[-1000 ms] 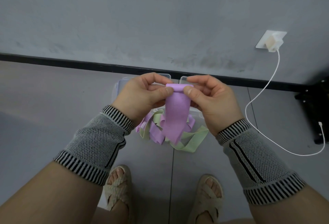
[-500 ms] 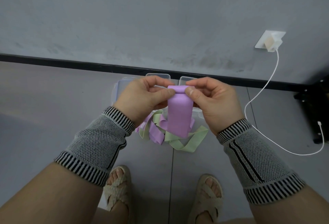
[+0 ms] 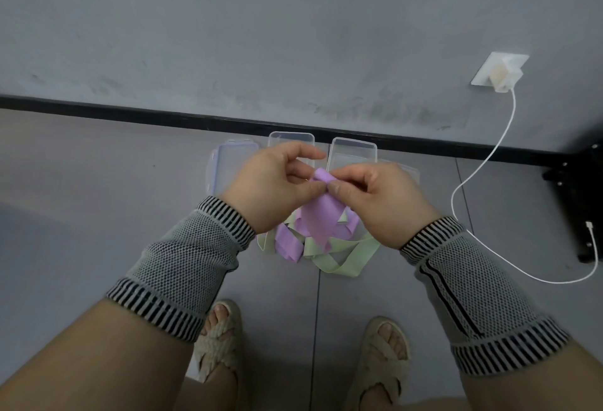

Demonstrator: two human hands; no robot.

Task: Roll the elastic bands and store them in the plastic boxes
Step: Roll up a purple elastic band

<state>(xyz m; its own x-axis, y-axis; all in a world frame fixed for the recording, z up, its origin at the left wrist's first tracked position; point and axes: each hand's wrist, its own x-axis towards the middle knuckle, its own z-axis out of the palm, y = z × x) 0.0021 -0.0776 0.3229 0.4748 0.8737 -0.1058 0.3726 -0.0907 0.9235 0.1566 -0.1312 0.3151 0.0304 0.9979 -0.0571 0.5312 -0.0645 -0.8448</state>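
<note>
We are mid-roll: our left hand (image 3: pixel 274 187) and right hand (image 3: pixel 375 198) both pinch the rolled top of the purple band (image 3: pixel 318 218), held between them above the floor; its loose tail hangs below our hands toward the heap of bands (image 3: pixel 329 254); the plastic boxes (image 3: pixel 354 151) lie just beyond our hands; next, we judge, comes winding in the tail without letting the coil slacken.

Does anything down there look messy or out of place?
Mostly the heap of loose purple and green bands tangled on the floor by the clear boxes. A white charging cable also trails from the wall socket across the floor, unplugged at its far end.
</note>
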